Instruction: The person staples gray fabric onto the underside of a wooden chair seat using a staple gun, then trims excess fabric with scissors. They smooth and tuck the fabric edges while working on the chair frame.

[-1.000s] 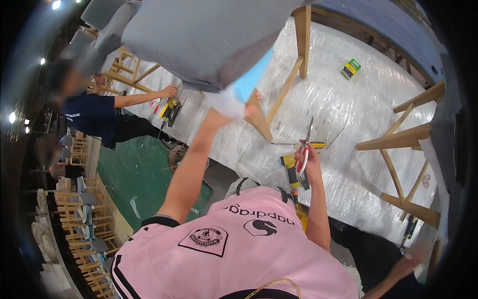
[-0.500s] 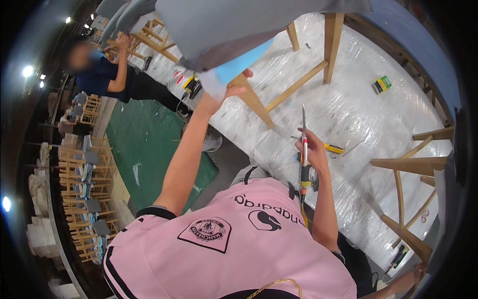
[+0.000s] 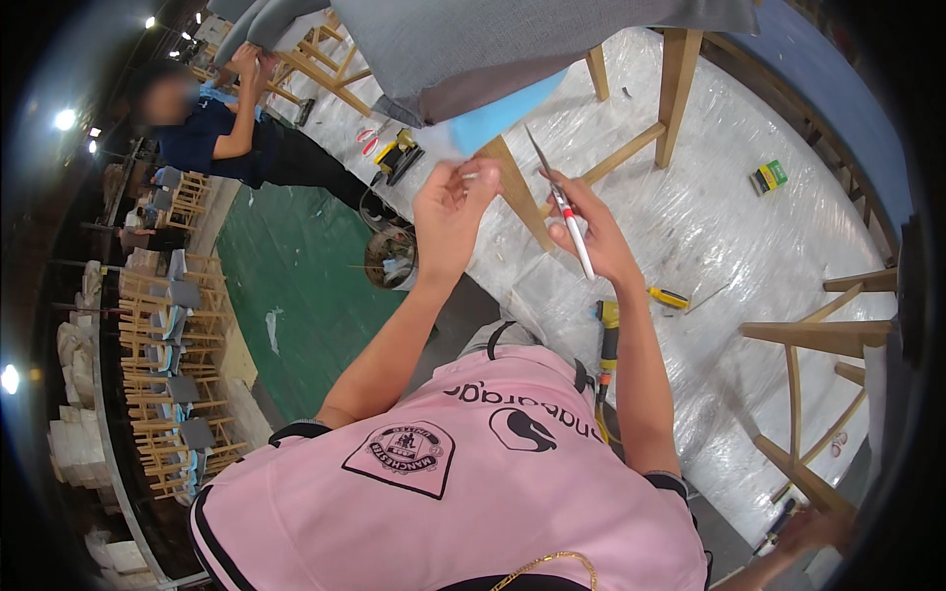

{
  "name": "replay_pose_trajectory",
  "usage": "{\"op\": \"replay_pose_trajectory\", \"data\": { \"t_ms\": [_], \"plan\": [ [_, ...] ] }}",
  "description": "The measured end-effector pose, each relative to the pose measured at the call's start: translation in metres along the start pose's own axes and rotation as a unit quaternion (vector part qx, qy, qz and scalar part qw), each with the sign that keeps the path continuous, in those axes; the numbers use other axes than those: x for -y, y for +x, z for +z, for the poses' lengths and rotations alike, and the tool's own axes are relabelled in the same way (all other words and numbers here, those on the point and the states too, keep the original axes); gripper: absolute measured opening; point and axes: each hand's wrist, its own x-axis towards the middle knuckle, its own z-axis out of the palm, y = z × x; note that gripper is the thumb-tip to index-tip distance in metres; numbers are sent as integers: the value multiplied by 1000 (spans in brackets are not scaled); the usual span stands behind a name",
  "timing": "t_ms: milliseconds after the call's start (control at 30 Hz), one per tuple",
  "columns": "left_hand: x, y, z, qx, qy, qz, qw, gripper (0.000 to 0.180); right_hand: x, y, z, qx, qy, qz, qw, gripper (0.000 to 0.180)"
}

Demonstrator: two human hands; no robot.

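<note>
My left hand (image 3: 453, 212) is raised near the loose lower corner of a grey upholstered chair (image 3: 552, 49), its fingers pinched together. Something small and pale may be between them; I cannot make out what. In my right hand (image 3: 596, 231) is a pair of scissors (image 3: 566, 205) with white-and-red handles. Their slim metal blade points up and left, in front of a wooden chair leg (image 3: 517, 187). Blue lining (image 3: 507, 110) shows under the grey fabric, just beyond my left fingers.
Plastic film covers the worktable (image 3: 709, 227). On it lie a yellow-handled screwdriver (image 3: 670, 297), a green-and-yellow box (image 3: 769, 177) and yellow-black power tools (image 3: 398, 156). A bucket (image 3: 392, 258) stands by the table. A co-worker (image 3: 212, 128) works at the far left; another person's hand (image 3: 813, 532) shows lower right.
My left hand has come off the chair's fabric and drawn back toward me, fingers pinched. My right hand has moved up and left, tilting the scissors leftward.
</note>
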Motion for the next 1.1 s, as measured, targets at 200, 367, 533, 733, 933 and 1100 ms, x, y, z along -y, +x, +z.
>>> {"op": "replay_pose_trajectory", "data": {
  "t_ms": [200,367,533,733,933,1100],
  "plan": [
    [-14,23,-6,-90,116,54,988,33,25,28,8,25,-2,-30,999,81],
    [-13,28,-14,-88,160,83,980,37,32,44,23,-13,53,-36,998,80],
    [-10,31,-18,-91,175,61,978,39,38,52,25,-24,70,-43,996,76],
    [-12,32,-17,-85,172,61,980,39,20,50,21,-25,60,-53,996,72],
    [-10,32,-15,-82,153,59,983,36,19,51,23,-33,70,-54,996,72],
    [-11,31,-14,-82,153,59,983,34,22,54,25,-44,66,-60,995,68]
  ]
}}
